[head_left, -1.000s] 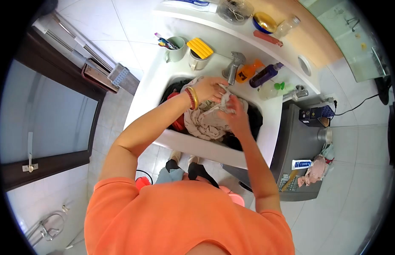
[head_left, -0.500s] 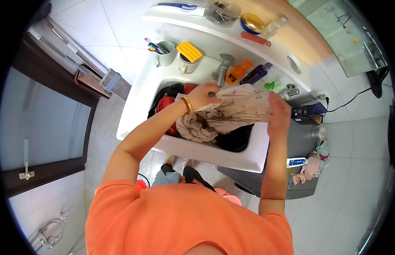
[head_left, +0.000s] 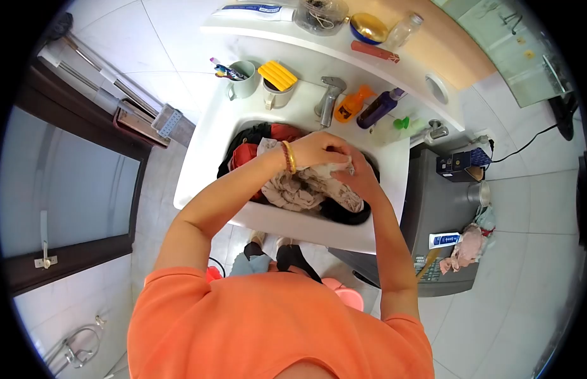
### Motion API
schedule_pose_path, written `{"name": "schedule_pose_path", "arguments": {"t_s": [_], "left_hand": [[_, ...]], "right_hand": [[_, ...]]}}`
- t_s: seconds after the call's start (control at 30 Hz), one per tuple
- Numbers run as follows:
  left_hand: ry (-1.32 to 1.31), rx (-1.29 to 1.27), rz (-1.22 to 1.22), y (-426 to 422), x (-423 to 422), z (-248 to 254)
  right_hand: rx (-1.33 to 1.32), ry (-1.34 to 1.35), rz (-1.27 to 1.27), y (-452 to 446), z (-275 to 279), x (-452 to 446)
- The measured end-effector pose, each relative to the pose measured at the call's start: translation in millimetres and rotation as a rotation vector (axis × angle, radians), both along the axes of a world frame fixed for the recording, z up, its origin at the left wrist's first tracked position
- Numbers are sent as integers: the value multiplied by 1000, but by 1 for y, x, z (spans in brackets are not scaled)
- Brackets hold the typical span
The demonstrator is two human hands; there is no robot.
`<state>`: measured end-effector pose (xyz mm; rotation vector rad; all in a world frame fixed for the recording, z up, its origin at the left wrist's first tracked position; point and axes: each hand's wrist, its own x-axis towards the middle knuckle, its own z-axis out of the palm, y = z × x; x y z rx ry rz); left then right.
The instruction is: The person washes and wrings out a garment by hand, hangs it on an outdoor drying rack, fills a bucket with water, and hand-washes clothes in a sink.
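A pale beige garment [head_left: 296,191] with a small dark pattern lies bunched in the white sink [head_left: 208,136]. My left hand [head_left: 320,150], with bracelets at the wrist, has its fingers curled and grips the upper part of the cloth. Close against it, my right hand [head_left: 361,174] holds the same garment from the right side, its fingertips partly hidden by the fabric. Red cloth [head_left: 244,155] and black cloth [head_left: 345,213] lie under and around the beige one in the basin.
A faucet [head_left: 331,98] stands behind the basin, beside an orange bottle [head_left: 351,105] and a purple bottle [head_left: 380,109]. Two cups, one holding toothbrushes [head_left: 245,80] and one under a yellow sponge [head_left: 278,76], sit at the back left. A shelf [head_left: 274,33] overhangs the sink; a grey washing machine [head_left: 426,208] adjoins it.
My right hand has moved left and met my left hand. The garment, stretched out between the hands before, is now gathered and hangs into the sink. The view has shifted slightly.
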<state>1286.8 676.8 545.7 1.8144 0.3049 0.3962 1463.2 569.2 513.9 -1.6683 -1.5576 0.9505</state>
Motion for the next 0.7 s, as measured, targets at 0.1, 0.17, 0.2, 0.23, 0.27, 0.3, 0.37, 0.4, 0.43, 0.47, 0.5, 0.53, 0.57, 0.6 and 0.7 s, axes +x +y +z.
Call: {"name": "schedule_pose_path", "arguments": {"t_s": [0.1, 0.17, 0.2, 0.23, 0.27, 0.3, 0.37, 0.4, 0.43, 0.47, 0.5, 0.53, 0.57, 0.6, 0.7], "left_hand": [[144, 142, 15, 0, -2, 4], [124, 471, 75, 9, -10, -25], [179, 609, 94, 11, -12, -48], [276, 612, 111, 9, -15, -67], [373, 616, 126, 6, -20, -84], [469, 619, 136, 4, -24, -93], [426, 505, 246, 13, -38, -110], [402, 443, 293, 14, -38, -113], [277, 368, 329, 15, -35, -99], [153, 293, 367, 15, -32, -67], [30, 218, 403, 17, -30, -35], [-107, 159, 412, 20, -24, -12], [-241, 101, 420, 21, -19, 13], [-284, 31, 373, 17, -16, 47], [-125, 1291, 517, 20, -21, 134]], "right_hand": [[-174, -109, -30, 7, 21, -7], [82, -495, 30, 5, 29, 9], [161, -351, -3, 0, 35, 9], [219, -322, -85, -2, 45, 9], [278, -291, -170, -3, 59, 9], [335, -259, -259, -4, 75, 11], [305, -44, -395, -9, 115, 20], [387, -32, -399, -11, 131, 24], [467, -22, -398, -12, 147, 28], [484, 22, -462, -15, 163, 30], [504, 69, -525, -18, 178, 32], [578, 199, -537, -18, 191, 36], [651, 331, -547, -18, 204, 40], [727, 399, -554, -18, 218, 42], [877, 468, -551, -20, 264, 44]]}}
